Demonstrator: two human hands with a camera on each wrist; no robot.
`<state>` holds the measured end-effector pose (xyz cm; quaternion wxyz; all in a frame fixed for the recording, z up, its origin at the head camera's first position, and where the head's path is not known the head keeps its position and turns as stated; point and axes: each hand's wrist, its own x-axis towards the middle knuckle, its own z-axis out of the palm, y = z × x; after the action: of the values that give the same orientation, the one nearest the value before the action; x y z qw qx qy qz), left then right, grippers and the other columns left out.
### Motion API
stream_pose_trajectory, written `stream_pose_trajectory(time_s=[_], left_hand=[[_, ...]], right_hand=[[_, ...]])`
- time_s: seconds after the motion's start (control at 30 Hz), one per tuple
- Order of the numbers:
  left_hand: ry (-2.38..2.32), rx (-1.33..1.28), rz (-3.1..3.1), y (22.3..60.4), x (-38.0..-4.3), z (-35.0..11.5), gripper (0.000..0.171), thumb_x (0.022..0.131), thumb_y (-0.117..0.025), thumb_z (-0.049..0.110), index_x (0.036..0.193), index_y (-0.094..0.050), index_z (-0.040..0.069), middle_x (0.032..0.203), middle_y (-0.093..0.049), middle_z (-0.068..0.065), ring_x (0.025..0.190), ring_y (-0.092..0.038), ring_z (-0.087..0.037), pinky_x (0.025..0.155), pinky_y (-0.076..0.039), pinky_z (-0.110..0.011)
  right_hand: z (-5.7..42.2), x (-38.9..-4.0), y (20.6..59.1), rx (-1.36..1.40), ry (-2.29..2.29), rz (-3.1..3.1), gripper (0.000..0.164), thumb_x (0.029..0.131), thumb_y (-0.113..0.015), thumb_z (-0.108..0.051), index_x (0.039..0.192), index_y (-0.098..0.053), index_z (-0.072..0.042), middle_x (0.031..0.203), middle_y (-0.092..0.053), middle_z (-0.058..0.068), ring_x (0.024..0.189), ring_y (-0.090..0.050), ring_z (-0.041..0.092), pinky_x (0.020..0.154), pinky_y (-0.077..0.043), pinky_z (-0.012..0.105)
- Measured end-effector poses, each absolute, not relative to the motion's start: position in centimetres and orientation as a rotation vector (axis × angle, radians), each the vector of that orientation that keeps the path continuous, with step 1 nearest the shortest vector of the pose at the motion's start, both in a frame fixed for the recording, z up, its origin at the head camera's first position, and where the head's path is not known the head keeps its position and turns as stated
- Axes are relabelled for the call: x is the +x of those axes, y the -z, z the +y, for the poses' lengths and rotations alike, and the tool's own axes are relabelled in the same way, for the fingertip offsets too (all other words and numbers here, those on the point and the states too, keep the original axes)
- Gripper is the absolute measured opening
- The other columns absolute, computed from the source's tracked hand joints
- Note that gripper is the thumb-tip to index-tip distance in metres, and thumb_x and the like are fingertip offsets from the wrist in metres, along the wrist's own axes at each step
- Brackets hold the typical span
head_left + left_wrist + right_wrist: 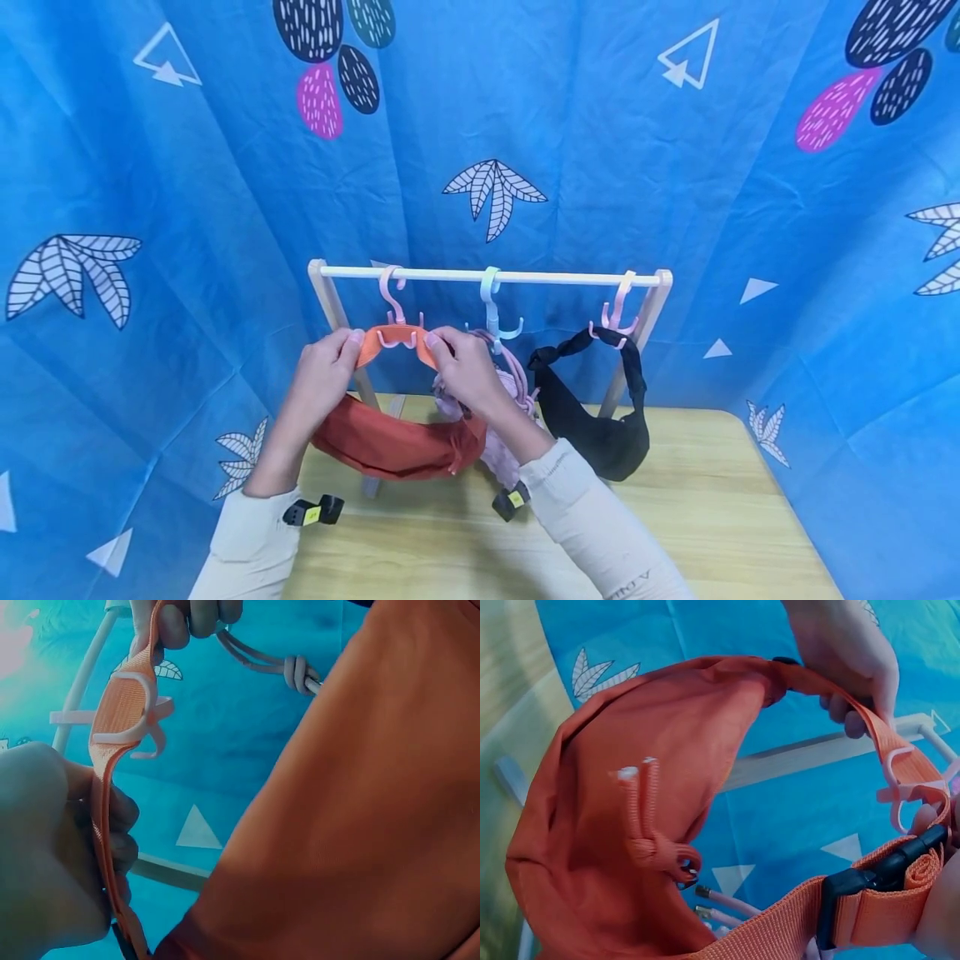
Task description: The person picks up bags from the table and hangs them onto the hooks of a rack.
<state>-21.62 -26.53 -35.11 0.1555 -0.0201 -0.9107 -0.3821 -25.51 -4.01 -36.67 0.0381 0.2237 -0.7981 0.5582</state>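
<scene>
An orange-red waist bag (pixel 405 450) hangs below both hands, its orange webbing strap (pixel 371 346) lying across the prongs of a pink hook (pixel 387 292). On the left of the hook, my left hand (pixel 324 367) pinches the strap between thumb and fingers. My right hand (pixel 467 367) grips it on the other side. Prong tips curve up in front of the webbing in the left wrist view. A black buckle (pixel 885 866) and a rolled strap end lie beside the right hand in the right wrist view. A knotted cord (pixel 656 851) dangles from the bag.
The hook hangs from a white rail (pixel 450 274) on a wooden stand. A light blue hook (pixel 491 304) holds a pale purple bag (pixel 501 454), partly hidden behind my right arm. At right, a black bag (pixel 592 417) hangs from another pink hook (pixel 618 308). Below is a wooden table (pixel 697 500).
</scene>
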Motion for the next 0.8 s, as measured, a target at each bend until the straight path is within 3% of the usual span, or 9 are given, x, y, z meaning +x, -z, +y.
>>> stream_pose_trajectory(time_s=[0.2, 0.57, 0.8], left_hand=[[1.233, -0.035, -2.641, 35.8, -22.3, -26.0, 0.049, 0.112, -0.033, 0.046, 0.105, -0.058, 0.004, 0.079, -0.049, -0.013, 0.069, -0.05, -0.028, 0.06, -0.041, -0.028], [1.372, 0.023, -2.652, 36.5, -23.4, -25.5, 0.052, 0.112, -0.031, 0.046, 0.103, -0.058, 0.003, 0.078, -0.043, -0.007, 0.072, -0.046, -0.025, 0.065, -0.036, -0.031], [1.441, 0.068, -2.595, 37.8, -23.4, -25.3, 0.05, 0.112, -0.031, 0.049, 0.097, -0.05, 0.005, 0.082, -0.041, -0.009, 0.074, -0.046, -0.026, 0.067, -0.036, -0.031]], right_hand=[[-3.7, -26.2, 37.0, 0.608, -2.019, -2.485, 0.027, 0.11, -0.051, -0.035, 0.116, -0.071, -0.018, 0.074, -0.052, 0.005, 0.056, -0.055, 0.025, 0.05, -0.045, 0.025], [-3.8, -26.9, 37.8, 0.541, -2.359, -2.384, 0.031, 0.111, -0.048, -0.028, 0.124, -0.069, -0.009, 0.061, -0.05, 0.0, 0.047, -0.05, 0.014, 0.048, -0.044, 0.023], [-4.2, -26.9, 38.4, 0.443, -2.442, -2.378, 0.028, 0.109, -0.052, -0.033, 0.12, -0.071, -0.015, 0.074, -0.056, 0.003, 0.053, -0.056, 0.014, 0.055, -0.051, 0.024]])
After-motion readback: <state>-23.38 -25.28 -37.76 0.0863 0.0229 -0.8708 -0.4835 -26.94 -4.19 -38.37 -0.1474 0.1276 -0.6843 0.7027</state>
